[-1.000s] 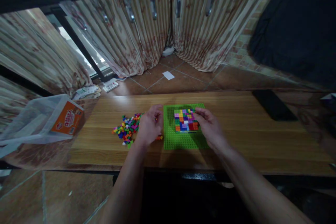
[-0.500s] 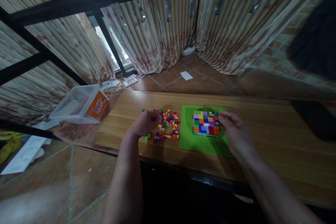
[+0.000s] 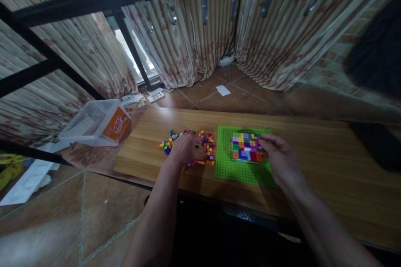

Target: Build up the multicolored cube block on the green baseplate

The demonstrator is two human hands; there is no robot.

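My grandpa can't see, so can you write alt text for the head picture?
A person's left hand is over loose colourful bricks, the right hand at a multicoloured brick block on a green baseplate, on a wooden table.

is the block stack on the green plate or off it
On: the stack sits inside the outline of the green plate, with bare green showing to its left and in front.

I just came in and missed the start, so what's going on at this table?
A person is handling small toy bricks at a wooden table. The left hand is over the scattered loose bricks; whether it grips one is unclear. The right hand is at the right edge of a multicoloured brick block on a green baseplate. A clear plastic bin is off to the left.
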